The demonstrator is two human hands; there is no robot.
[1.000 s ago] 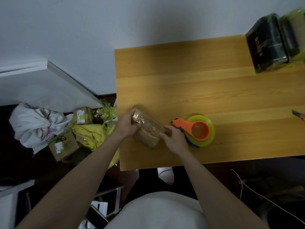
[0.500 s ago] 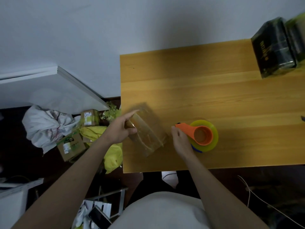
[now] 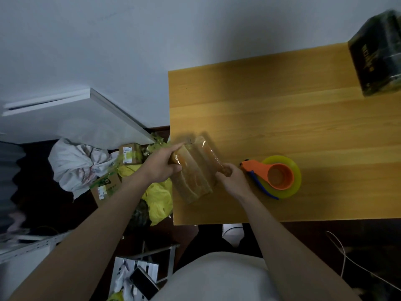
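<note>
Now | clear packet [image 3: 195,170] | brownish, blurred | both hands gripping

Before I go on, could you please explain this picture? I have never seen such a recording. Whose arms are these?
No machine here: a person works with two bare hands. The camera sits on the person's head and looks down, so both arms reach in from below. The left hand and the right hand each hold one side of a clear packet with something brown inside, near the left edge of a wooden table. Beside the right hand lies an orange tape holder with a yellow-green roll. A dark wrapped box stands at the far right.
</note>
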